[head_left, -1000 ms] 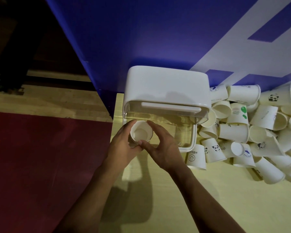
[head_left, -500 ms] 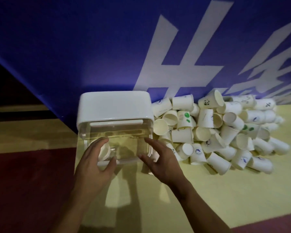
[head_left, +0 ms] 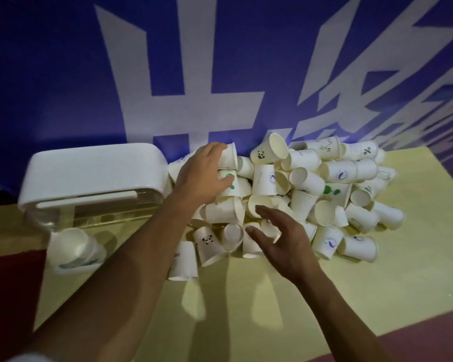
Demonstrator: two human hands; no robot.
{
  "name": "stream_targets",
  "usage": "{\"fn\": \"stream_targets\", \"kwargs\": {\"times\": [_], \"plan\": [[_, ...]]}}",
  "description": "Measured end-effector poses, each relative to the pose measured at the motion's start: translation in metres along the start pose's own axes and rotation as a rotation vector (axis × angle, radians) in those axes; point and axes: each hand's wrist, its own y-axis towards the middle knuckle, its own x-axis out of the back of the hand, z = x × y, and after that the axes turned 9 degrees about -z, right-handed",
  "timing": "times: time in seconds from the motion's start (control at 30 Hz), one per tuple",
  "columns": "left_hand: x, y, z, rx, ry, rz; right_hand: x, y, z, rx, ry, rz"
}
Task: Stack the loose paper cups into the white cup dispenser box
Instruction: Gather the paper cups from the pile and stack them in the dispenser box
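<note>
While the loose paper cups (head_left: 305, 180) lie heaped on the yellow tabletop (head_left: 246, 314), just right of the white cup dispenser box (head_left: 94, 173) whose clear front holds nested cups (head_left: 73, 244), the left hand (head_left: 202, 176) rests on the heap's top-left. Its fingers are draped over a sideways cup (head_left: 231, 155), and I cannot tell if they grasp it. The right hand (head_left: 283, 246) hovers spread and released over the front cups. A blue banner (head_left: 50, 74) stands behind.

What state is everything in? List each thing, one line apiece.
dispenser box: lid on, nested cups inside its clear front.
nested cups: stacked together, lying in the box.
loose cups: heaped beside the box, mostly on their sides.
left hand: laid on cups atop the heap; grip unclear.
right hand: open, fingers spread, over the heap's near edge, holding nothing.
</note>
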Motion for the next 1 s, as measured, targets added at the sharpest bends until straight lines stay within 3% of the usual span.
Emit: {"fn": "stream_targets", "kwargs": {"times": [0.27,0.53,0.8,1.0], "plan": [[-0.058,0.041,-0.002,-0.021,0.309,-0.001,0.041,0.026,-0.044,-0.053,0.024,-0.026],[-0.064,0.053,-0.005,-0.094,0.550,0.009,0.052,0.059,-0.054,0.003,-0.005,-0.031],[-0.063,0.055,0.003,-0.181,0.631,0.126,0.047,0.098,-0.054,0.054,-0.096,-0.055],[-0.061,0.055,0.010,-0.146,0.606,0.199,0.039,0.142,-0.039,-0.052,-0.197,-0.112]]}}
